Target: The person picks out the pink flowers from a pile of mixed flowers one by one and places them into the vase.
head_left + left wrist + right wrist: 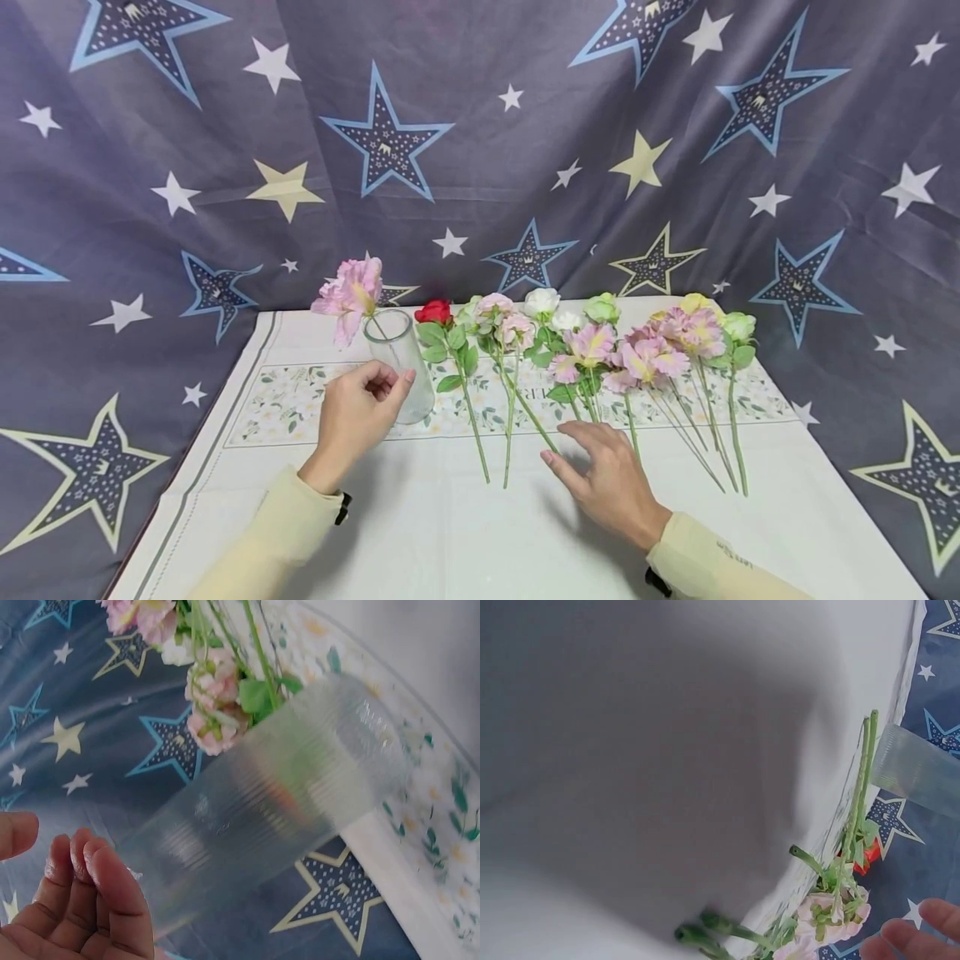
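A clear ribbed glass vase point(412, 367) stands on the left of the table, with a pink iris-like flower point(352, 296) leaning out over the left of its rim. My left hand point(363, 417) is in front of the vase. In the left wrist view its fingers point(112, 889) bend loosely, apart from the thumb, with nothing between them. My right hand point(611, 479) hovers over or touches the stem ends of the middle flowers; contact is unclear. Near it lie a pink rose point(517, 331) and a pink-and-yellow flower point(588, 346). The right wrist view shows only some fingertips point(911, 941).
A red rose point(433, 312) lies right of the vase. White roses point(542, 302), a green rose point(602, 308) and more pink flowers point(693, 329) spread to the right, stems toward me. Beneath them is a leaf-patterned runner point(288, 404) on a white cloth. A starry curtain point(480, 167) hangs behind.
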### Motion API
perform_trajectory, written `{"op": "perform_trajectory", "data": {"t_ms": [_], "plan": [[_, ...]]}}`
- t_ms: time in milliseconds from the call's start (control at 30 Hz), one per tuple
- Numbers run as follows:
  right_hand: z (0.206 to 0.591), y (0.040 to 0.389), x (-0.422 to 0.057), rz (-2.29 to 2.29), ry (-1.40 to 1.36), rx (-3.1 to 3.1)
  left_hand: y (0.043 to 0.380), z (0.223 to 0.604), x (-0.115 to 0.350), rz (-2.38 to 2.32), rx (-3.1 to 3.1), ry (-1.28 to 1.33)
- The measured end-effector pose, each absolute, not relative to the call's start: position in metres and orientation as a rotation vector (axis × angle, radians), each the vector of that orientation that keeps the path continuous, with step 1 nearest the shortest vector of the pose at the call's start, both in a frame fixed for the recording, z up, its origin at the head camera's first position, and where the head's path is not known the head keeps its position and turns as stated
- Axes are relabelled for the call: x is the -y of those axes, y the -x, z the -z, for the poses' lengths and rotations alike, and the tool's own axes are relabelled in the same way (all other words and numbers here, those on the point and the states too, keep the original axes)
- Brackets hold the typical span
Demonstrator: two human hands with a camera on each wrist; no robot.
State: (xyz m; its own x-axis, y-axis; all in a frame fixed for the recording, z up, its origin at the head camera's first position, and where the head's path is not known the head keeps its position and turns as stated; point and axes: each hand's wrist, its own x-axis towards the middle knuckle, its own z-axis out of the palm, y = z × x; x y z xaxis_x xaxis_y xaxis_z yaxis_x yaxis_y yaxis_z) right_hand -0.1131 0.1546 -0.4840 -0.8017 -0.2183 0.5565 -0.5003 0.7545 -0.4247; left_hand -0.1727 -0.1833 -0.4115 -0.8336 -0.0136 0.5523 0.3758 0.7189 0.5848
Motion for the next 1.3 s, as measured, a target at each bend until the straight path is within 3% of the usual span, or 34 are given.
{"op": "perform_trajectory", "data": {"t_ms": [1300], "plan": [[0.481,0.123,-0.145,-0.770,-0.393,2.581,0.147,0.472,0.157,0.881,2.596,0.367]]}}
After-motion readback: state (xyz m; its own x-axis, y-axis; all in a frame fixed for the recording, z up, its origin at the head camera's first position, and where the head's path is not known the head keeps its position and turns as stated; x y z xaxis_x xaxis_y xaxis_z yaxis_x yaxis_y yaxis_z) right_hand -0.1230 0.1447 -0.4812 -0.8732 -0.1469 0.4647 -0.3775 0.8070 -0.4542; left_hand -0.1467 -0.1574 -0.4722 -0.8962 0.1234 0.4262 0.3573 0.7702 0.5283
